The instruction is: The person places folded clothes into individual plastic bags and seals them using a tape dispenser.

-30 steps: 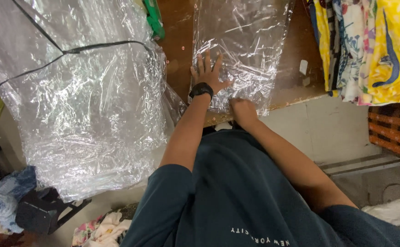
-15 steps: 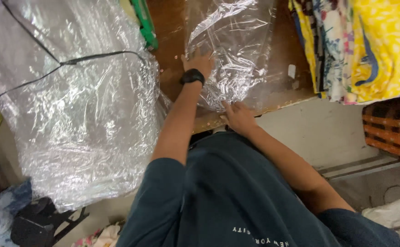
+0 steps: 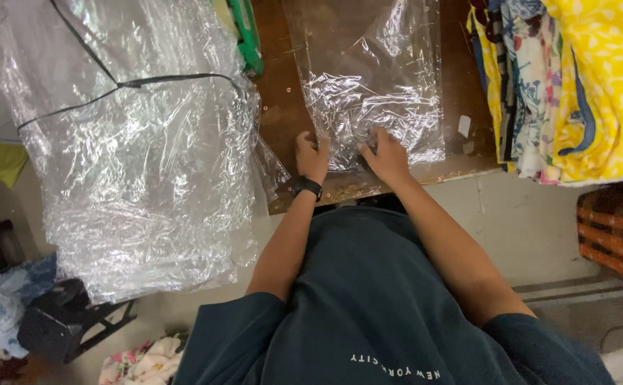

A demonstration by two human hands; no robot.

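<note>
A clear plastic bag (image 3: 368, 93) lies flat on the brown wooden desk (image 3: 283, 93), its near part crumpled into shiny folds and its far part smoother, running off the top of the view. Both hands rest on its near edge, close to the near rim of the desk. The left hand (image 3: 313, 157) sits at the bag's near left corner, fingers (image 3: 323, 145) curled down and pressed onto the plastic; a black watch (image 3: 307, 188) rings that wrist. The right hand (image 3: 385, 155) lies just beside it, slightly to the right, palm down with fingers spread a little over the crumpled plastic. Whether either hand pinches the film or only presses on it cannot be told.

Just left of the bag, at the far left of the desk, lies a green object (image 3: 248, 36). Further left a large heap of clear plastic sheeting (image 3: 140, 157) hangs from desk height toward the floor, with a thin black cord (image 3: 119, 84) crossing it. Right of the bag, stacked patterned fabrics (image 3: 575, 78), mostly yellow with blue and floral prints, cover the desk's right end. Near the left bottom corner, crumpled cloths (image 3: 1, 306) lie on the floor. An orange woven basket (image 3: 618, 228) stands at the right edge.
</note>
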